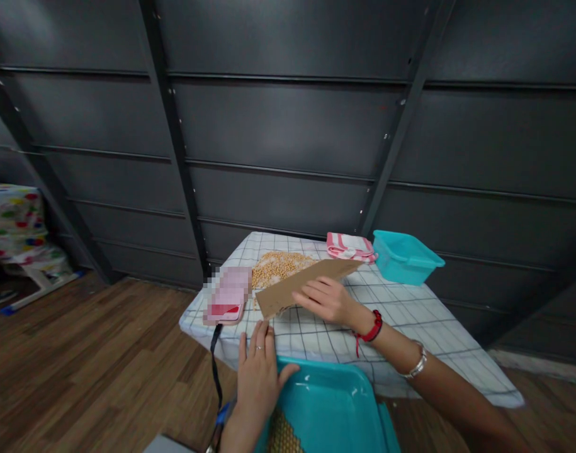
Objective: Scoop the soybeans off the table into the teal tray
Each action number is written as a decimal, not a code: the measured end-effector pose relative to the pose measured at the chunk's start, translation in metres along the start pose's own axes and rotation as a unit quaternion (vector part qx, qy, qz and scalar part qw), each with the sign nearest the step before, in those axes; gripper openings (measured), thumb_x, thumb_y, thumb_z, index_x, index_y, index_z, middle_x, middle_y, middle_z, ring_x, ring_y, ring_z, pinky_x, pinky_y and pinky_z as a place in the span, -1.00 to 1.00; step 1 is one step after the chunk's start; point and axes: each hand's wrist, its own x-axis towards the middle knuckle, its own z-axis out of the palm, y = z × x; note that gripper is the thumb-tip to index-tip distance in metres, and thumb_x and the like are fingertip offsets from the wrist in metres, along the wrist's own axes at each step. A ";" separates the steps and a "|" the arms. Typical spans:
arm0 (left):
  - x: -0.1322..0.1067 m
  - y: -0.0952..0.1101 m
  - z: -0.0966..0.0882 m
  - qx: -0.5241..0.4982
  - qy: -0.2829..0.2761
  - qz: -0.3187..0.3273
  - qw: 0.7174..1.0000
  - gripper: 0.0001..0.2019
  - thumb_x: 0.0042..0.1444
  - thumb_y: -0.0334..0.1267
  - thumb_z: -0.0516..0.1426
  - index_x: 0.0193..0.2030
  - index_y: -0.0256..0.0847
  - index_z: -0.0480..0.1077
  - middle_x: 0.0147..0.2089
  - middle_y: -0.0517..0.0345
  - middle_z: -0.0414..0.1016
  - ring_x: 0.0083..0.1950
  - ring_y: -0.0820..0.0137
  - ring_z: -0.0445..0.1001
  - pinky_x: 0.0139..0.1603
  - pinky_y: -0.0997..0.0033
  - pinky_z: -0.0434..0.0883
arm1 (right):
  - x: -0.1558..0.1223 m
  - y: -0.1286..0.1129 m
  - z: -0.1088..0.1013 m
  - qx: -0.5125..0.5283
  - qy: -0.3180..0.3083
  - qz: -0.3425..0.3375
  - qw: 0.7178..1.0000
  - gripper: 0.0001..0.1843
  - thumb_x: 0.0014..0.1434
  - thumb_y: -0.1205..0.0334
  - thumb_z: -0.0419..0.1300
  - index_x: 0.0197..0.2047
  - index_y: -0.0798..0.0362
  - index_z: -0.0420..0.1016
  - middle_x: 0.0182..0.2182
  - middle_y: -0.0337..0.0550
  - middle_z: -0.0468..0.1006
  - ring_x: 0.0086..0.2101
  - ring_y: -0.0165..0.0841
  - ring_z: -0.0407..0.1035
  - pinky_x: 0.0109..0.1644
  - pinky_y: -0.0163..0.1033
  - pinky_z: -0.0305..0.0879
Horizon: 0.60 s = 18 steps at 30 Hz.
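Observation:
My right hand (326, 301) rests on a strip of brown cardboard (303, 284), fingers bent over its near edge, holding it against a heap of yellow grains (277, 266) on the checked tablecloth (410, 314). My left hand (259, 374) grips the rim of a teal tray (332, 409) held at the table's near edge, thumb on the rim, fingers flat against the cloth edge. Some grains lie in the tray (282, 437).
A pink phone-like item (228, 296) with a black strap lies at the table's left edge. A pink striped cloth (351, 246) and a teal tub (403, 257) sit at the back. Dark metal panels stand behind; wooden floor to the left.

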 end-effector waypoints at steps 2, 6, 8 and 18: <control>0.000 0.000 0.000 -0.001 0.003 0.000 1.000 -0.26 -0.05 0.27 -0.18 -0.04 -0.40 0.28 0.01 -0.23 0.35 0.08 0.11 0.24 0.12 0.00 0.03 | 0.004 0.001 0.003 -0.003 0.002 0.003 1.000 -0.82 0.16 0.43 0.00 -0.19 0.16 0.37 -0.40 -0.18 0.49 -0.36 -0.46 0.30 -0.32 -0.30 0.20; 0.000 0.001 0.001 0.001 0.003 0.001 1.000 -0.25 -0.06 0.27 -0.17 -0.02 -0.42 0.26 0.01 -0.24 0.35 0.08 0.10 0.23 0.12 -0.02 0.03 | 0.013 -0.001 0.017 -0.002 -0.003 -0.009 1.000 -0.82 0.18 0.41 -0.01 -0.19 0.14 0.36 -0.43 -0.22 0.48 -0.40 -0.48 0.30 -0.36 -0.31 0.18; 0.000 0.000 0.001 0.012 0.005 0.003 1.000 -0.24 -0.06 0.28 -0.18 -0.03 -0.42 0.27 0.00 -0.24 0.35 0.08 0.11 0.24 0.12 -0.01 0.04 | 0.012 -0.002 0.019 0.002 -0.009 -0.018 1.000 -0.82 0.18 0.40 -0.01 -0.18 0.13 0.36 -0.42 -0.22 0.48 -0.39 -0.48 0.30 -0.35 -0.31 0.18; 0.001 0.000 -0.001 0.037 -0.002 0.001 0.999 -0.24 -0.07 0.30 -0.21 -0.04 -0.37 0.28 -0.03 -0.20 0.38 0.05 0.15 0.27 0.09 0.03 0.08 | 0.010 0.001 0.006 0.002 0.009 -0.032 0.999 -0.83 0.16 0.39 0.03 -0.18 0.15 0.36 -0.36 -0.17 0.50 -0.33 -0.45 0.33 -0.33 -0.30 0.20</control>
